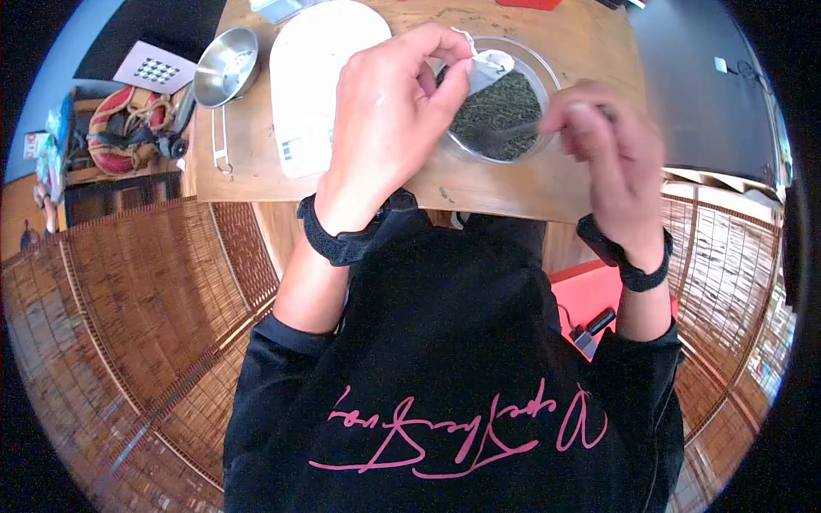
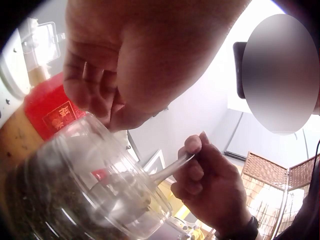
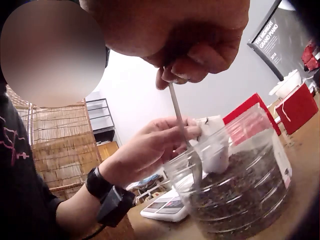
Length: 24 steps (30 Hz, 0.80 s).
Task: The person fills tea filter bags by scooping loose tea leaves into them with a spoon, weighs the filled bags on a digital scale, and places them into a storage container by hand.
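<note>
A clear round jar (image 3: pixel 235 200) holds dark loose leaves (image 1: pixel 505 107) on the wooden table. The left hand (image 1: pixel 389 120) pinches a small white pouch (image 1: pixel 493 61) at the jar's rim; in the right wrist view the pouch (image 3: pixel 216 155) hangs inside the jar above the leaves. From the right side, the right hand (image 1: pixel 611 145) grips the handle of a metal spoon (image 3: pixel 175 102), whose lower end is down in the jar near the leaves. The left wrist view shows the spoon (image 2: pixel 172 169) slanting over the rim, with the right hand (image 2: pixel 212 185) beyond.
A white scale (image 1: pixel 299 85) lies left of the jar, beside a metal bowl (image 1: pixel 227 68) with a wire handle. Red boxes (image 3: pixel 297 107) stand behind the jar, near a white container (image 3: pixel 287 82). The table's front edge (image 1: pixel 479 205) is close to the body.
</note>
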Each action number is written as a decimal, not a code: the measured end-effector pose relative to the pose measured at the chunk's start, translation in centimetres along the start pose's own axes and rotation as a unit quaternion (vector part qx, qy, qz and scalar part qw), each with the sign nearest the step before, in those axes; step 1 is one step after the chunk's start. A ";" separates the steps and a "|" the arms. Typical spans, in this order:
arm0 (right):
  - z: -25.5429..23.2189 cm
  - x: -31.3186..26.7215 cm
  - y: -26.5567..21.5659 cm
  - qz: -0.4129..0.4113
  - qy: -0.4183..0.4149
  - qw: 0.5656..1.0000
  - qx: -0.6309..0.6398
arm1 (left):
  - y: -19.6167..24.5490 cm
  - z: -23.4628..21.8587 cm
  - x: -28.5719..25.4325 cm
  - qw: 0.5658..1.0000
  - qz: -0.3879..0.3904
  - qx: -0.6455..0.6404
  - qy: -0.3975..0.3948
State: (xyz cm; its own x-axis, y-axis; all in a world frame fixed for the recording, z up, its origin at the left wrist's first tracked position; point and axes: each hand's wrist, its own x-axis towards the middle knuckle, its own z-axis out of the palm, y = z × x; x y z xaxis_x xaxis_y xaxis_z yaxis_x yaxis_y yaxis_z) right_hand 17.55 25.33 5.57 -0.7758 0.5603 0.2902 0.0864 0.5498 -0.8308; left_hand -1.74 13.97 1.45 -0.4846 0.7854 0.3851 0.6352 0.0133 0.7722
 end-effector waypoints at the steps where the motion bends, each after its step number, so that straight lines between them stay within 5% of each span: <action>1: 0.5 0.2 0.4 -0.041 -0.034 0.998 -0.021 | 0.0 0.0 0.0 1.000 0.003 -0.005 -0.005; 3: 0.7 0.4 1.4 -0.082 -0.053 0.994 -0.047 | -0.2 0.1 0.0 1.000 -0.003 0.016 -0.012; 8: -1.5 1.1 0.8 -0.033 -0.004 0.992 -0.120 | -0.1 0.2 -0.4 1.000 -0.018 -0.001 0.007; 11: -1.7 1.5 2.4 -0.097 0.030 0.980 -0.170 | 0.5 -0.2 -0.6 0.998 -0.058 -0.003 -0.016; 16: 0.3 0.5 3.9 0.054 0.036 0.998 0.010 | 0.4 -0.1 -0.7 0.998 -0.056 -0.016 -0.002; 24: 0.5 -0.2 5.6 0.154 0.073 0.974 0.147 | 0.1 -0.3 -1.0 0.998 -0.059 -0.033 -0.018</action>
State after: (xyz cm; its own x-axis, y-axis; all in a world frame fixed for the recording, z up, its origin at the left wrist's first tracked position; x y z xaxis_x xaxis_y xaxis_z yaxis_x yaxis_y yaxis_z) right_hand 17.91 27.98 0.67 -0.6423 0.7646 0.0529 0.1018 0.1535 -0.9829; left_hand -1.37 13.02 1.26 -0.5318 0.8021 0.2718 0.5328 0.0674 0.8435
